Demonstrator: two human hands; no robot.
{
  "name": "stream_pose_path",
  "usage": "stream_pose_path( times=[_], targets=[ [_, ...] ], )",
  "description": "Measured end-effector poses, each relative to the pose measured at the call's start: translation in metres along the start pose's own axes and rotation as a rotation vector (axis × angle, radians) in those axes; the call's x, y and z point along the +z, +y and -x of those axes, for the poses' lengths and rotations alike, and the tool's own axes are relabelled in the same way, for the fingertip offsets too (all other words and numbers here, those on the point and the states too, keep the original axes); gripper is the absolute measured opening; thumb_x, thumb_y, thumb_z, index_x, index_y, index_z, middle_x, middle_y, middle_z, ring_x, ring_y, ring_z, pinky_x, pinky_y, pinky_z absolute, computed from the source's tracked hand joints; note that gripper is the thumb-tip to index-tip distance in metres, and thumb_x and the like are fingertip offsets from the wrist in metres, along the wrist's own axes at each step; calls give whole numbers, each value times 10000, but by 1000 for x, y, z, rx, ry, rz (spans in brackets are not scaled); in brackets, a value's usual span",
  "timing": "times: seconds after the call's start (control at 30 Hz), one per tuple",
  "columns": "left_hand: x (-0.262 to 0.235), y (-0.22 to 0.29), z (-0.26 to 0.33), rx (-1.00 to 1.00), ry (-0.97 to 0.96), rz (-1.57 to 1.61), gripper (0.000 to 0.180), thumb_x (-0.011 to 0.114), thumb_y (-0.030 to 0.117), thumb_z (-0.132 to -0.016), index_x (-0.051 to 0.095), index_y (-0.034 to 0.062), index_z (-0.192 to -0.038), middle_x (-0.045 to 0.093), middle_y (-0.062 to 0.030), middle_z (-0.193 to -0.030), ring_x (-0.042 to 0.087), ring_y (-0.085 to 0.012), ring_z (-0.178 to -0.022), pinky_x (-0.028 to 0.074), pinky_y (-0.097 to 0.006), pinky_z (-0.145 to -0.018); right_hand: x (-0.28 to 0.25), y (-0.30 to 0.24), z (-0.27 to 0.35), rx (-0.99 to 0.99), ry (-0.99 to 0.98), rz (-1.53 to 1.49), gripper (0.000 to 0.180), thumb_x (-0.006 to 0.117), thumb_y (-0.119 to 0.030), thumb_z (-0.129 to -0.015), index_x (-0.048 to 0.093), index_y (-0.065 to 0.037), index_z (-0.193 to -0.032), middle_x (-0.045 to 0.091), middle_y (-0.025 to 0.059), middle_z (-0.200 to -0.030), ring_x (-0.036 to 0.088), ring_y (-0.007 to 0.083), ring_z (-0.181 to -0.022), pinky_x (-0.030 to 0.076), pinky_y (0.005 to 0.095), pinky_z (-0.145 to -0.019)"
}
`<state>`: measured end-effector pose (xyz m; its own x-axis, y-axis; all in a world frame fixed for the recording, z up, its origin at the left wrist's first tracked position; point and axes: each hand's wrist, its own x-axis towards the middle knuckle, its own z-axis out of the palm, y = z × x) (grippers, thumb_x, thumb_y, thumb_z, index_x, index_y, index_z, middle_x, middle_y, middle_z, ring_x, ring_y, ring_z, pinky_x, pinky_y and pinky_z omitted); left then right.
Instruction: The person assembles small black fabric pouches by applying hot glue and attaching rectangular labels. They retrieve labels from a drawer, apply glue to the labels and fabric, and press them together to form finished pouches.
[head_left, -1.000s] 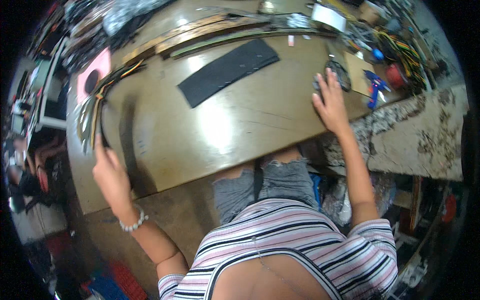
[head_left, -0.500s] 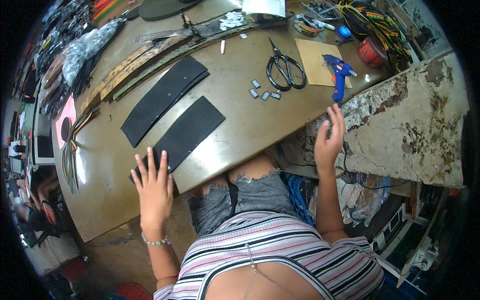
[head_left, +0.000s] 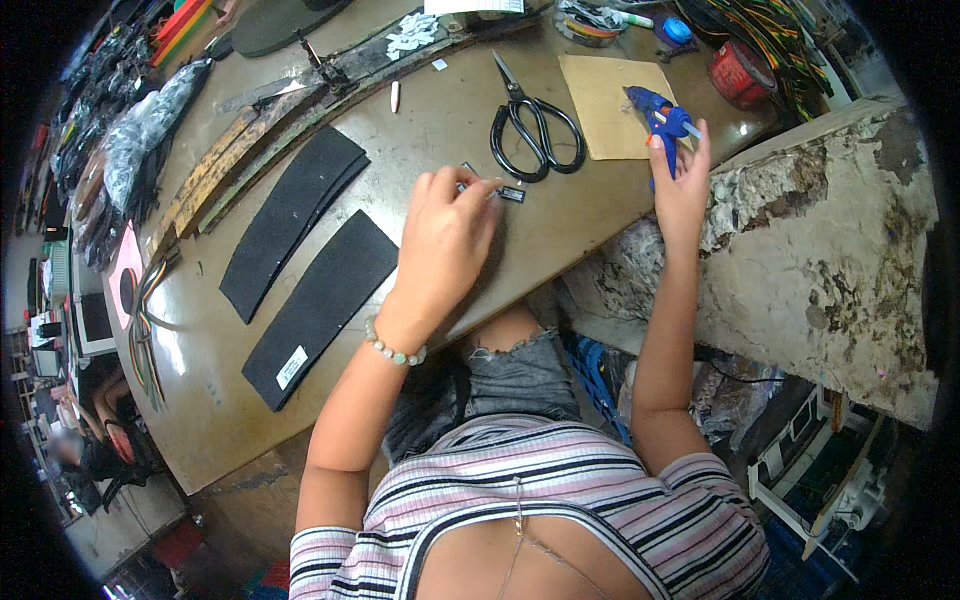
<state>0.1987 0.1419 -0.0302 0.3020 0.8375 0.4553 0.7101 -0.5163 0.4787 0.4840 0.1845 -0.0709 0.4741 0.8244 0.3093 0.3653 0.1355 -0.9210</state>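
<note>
My left hand (head_left: 440,235) reaches over the table with its fingers pinched together above some small black tags (head_left: 511,194). What lies between the fingertips is partly hidden. In my right hand (head_left: 683,190) is the handle of a blue hot glue gun (head_left: 662,115), with the thumb on one side and the fingers on the other. A flat black fabric strip (head_left: 325,305) lies to the left of my left hand, bearing a white label (head_left: 291,367) near its lower end. Beyond it rest more black strips (head_left: 295,220), stacked. Black-handled scissors (head_left: 540,140) lie just past the tags.
A tan card (head_left: 605,105) lies beside the glue gun. Farther back are a red tin (head_left: 741,76), a blue-lidded pot (head_left: 677,31) and long worn wooden strips (head_left: 235,150). Striped cords (head_left: 148,330) hang at the left. A peeling wall (head_left: 820,240) borders the table at right.
My left hand has left the black strip and moved right to the small tags, uncovering the white label. My right hand has moved forward and taken hold of the glue gun.
</note>
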Motion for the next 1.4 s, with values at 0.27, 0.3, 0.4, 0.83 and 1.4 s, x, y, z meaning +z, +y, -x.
stream_pose_path(
  times=[0.27, 0.3, 0.4, 0.83, 1.4],
  targets=[
    [20, 20, 18, 89, -298, -181, 416, 676, 243, -880, 624, -7, -1209, 598, -147, -1147, 548, -306, -1083, 469, -382, -905, -2, -40, -1, 35, -31, 229, 325, 619, -302, -951, 550, -3, -1058, 695, 215, -821, 695, 377, -745, 529, 448, -678],
    [19, 23, 25, 124, -268, -234, 440, 668, 266, -887, 613, 0, -1233, 589, -153, -1191, 537, -314, -1121, 462, -389, -923, -1, -44, 0, 80, -23, 309, 329, 609, -308, -954, 549, -2, -1061, 691, 221, -809, 689, 391, -734, 527, 455, -669],
    [13, 28, 43, 115, -282, -323, 527, 615, 375, -920, 569, 43, -1327, 516, -167, -1400, 477, -344, -1273, 414, -463, -998, -2, -51, 2, 55, -32, 456, 347, 575, -333, -964, 548, -3, -1070, 682, 246, -807, 675, 431, -744, 517, 477, -655],
    [-6, 28, 64, 215, -298, -247, 529, 737, 314, -800, 603, 145, -1284, 489, -135, -1410, 443, -367, -1306, 328, -584, -1064, -10, -56, 5, 15, -132, 573, 428, 587, -361, -961, 488, 0, -1168, 669, 301, -854, 658, 487, -810, 511, 532, -689],
    [-49, 13, 84, -872, 223, 1207, 388, 660, 49, -932, 569, -95, -1281, 703, -126, -1019, 700, -152, -888, 552, -222, -668, -4, -111, 127, -174, -383, -29, 489, 750, -232, -867, 500, -18, -1229, 679, 162, -988, 689, 250, -788, 550, 351, -745]
  ],
)
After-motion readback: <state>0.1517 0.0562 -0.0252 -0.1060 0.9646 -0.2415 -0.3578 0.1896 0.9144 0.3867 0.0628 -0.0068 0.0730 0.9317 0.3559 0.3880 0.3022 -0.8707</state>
